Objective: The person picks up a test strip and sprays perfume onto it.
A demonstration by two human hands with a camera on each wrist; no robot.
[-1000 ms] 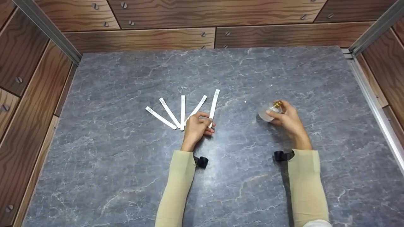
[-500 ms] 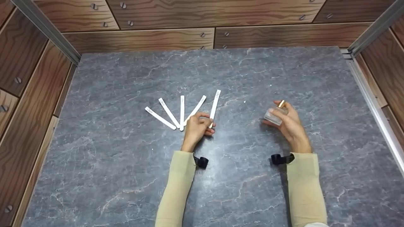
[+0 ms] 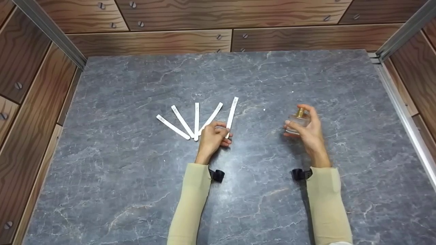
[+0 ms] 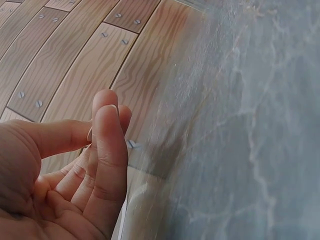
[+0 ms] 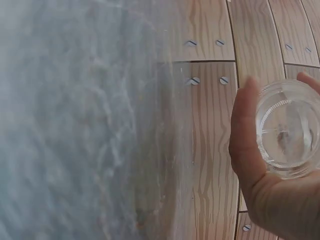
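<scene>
My left hand [image 3: 212,139] pinches the lower end of a white paper test strip [image 3: 232,112] between thumb and fingers. In the left wrist view the thumb meets the fingertips, but the strip is mostly out of sight. Just left of that hand, several similar strips [image 3: 180,121] lie fanned out, their lower ends close together. At the right, my right hand [image 3: 311,136] grips a clear glass perfume bottle [image 3: 297,123] above the table. The index finger rests on top of its gold spray nozzle [image 3: 300,112]. The bottle's round base [image 5: 285,132] faces the right wrist camera.
A grey marbled tabletop [image 3: 136,190] spreads under both hands. Wood-patterned panels [image 3: 150,42] stand along the back and sides, with metal rails [image 3: 408,119] at the corners and right edge. A tiny white speck [image 3: 264,109] lies between the bottle and the strips.
The right hand has turned the perfume bottle from tipped to nearly upright, and its index finger has come onto the nozzle. The left hand and the strips have stayed put.
</scene>
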